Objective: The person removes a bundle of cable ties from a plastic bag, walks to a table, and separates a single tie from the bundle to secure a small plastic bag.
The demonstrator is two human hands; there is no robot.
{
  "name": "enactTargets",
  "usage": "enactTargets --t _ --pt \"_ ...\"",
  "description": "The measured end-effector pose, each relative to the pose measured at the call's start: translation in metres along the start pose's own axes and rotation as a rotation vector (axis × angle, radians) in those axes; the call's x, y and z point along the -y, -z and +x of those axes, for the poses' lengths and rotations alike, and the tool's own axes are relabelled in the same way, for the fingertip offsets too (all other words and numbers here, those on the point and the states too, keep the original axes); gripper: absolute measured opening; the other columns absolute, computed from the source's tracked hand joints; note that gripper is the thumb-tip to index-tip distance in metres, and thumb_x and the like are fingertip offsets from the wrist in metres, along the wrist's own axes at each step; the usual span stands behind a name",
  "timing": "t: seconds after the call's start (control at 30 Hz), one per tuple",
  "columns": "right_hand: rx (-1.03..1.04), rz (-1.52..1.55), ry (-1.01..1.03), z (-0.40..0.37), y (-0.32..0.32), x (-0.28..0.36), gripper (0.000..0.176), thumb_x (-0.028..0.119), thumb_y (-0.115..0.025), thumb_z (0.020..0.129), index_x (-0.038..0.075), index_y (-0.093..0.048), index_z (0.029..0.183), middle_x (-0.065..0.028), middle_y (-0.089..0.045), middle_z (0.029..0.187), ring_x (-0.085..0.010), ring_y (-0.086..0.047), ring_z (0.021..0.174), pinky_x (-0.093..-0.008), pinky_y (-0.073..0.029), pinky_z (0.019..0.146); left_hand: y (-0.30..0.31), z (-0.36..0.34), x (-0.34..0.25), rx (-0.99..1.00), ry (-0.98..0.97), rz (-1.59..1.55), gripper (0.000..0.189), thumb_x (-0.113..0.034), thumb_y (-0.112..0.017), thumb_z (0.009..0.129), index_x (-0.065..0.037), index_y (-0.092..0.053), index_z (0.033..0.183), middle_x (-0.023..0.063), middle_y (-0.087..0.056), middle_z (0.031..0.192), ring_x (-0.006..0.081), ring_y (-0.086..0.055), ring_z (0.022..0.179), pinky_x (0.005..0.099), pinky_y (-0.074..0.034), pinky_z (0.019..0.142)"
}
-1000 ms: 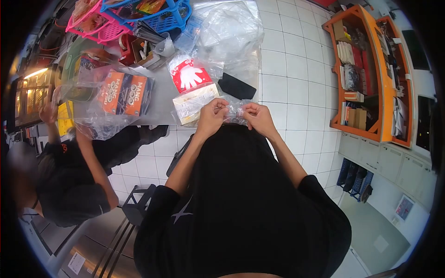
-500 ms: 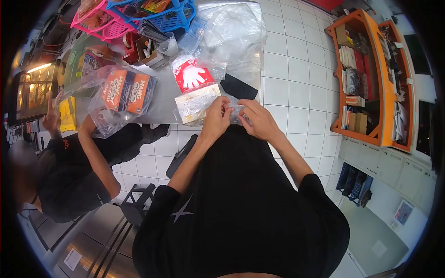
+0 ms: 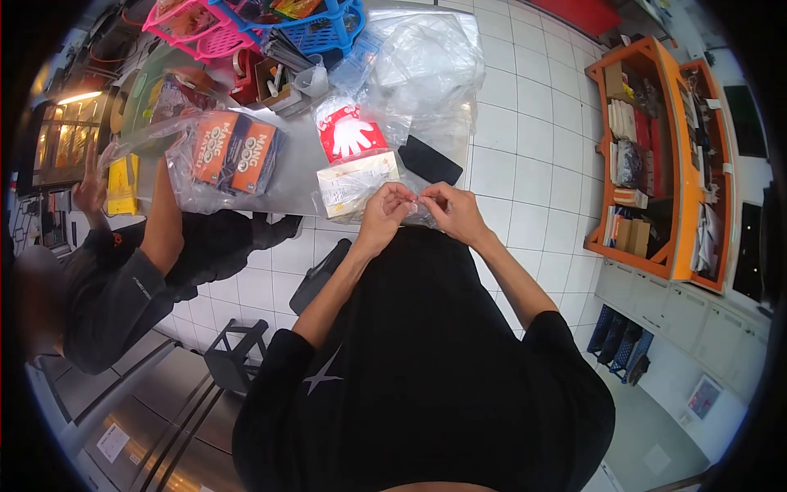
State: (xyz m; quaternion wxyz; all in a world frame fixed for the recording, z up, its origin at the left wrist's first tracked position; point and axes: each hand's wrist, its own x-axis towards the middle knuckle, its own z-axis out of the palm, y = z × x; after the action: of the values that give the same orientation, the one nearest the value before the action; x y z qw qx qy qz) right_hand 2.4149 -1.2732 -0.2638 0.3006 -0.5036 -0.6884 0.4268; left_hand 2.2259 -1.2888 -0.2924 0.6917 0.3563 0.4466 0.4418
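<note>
At the table's near edge, my left hand (image 3: 388, 215) and my right hand (image 3: 452, 211) meet with fingertips pinched on a clear plastic bag (image 3: 420, 215). The bag hangs between them, partly hidden by my fingers and black shirt. Just beyond my left hand lies a pale printed box (image 3: 357, 182) in clear plastic. Behind that box is a red packet with a white glove picture (image 3: 351, 134). A flat black object (image 3: 430, 160) lies beyond my right hand, close to the table's right edge.
Orange boxes (image 3: 236, 153) in a clear bag stand to the left, beside a co-worker (image 3: 123, 262) whose arm reaches onto the table. Pink (image 3: 197, 29) and blue baskets (image 3: 332, 29) are at the back. A dark stool (image 3: 236, 354) stands on the floor; an orange shelf (image 3: 639, 148) is at right.
My fingertips have drawn closer together on the bag. The co-worker's near arm has moved up, further onto the table behind the orange boxes. The view has shifted slightly.
</note>
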Motion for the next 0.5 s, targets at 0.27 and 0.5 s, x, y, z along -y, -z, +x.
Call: enactTargets --t 0.27,0.5 --pt "-0.155 0.340 -0.186 -0.002 -0.022 -0.021 0.014 0.010 -0.072 0.090 -0.001 -0.068 0.096 -0.0076 -0.073 0.082 -0.0099 -0.068 0.072 -0.0261 -0.054 0.065 0.002 0.007 0.012 0.034 -0.009 0.066 0.022 0.009 -0.061 0.087 -0.001 -0.056 0.106 0.0057 -0.061 0.103 0.0123 -0.060 0.101 0.0273 -0.049 0.091" --pt "-0.094 0.214 -0.150 -0.001 -0.016 -0.009 0.012 0.009 -0.072 0.089 -0.001 -0.070 0.094 -0.0080 -0.073 0.082 -0.0127 -0.068 0.072 -0.0260 -0.054 0.066 -0.002 0.006 0.009 -0.106 -0.203 0.390 0.021 0.010 -0.062 0.087 0.002 -0.058 0.106 0.0074 -0.064 0.100 0.0144 -0.064 0.095 0.0286 -0.055 0.085"
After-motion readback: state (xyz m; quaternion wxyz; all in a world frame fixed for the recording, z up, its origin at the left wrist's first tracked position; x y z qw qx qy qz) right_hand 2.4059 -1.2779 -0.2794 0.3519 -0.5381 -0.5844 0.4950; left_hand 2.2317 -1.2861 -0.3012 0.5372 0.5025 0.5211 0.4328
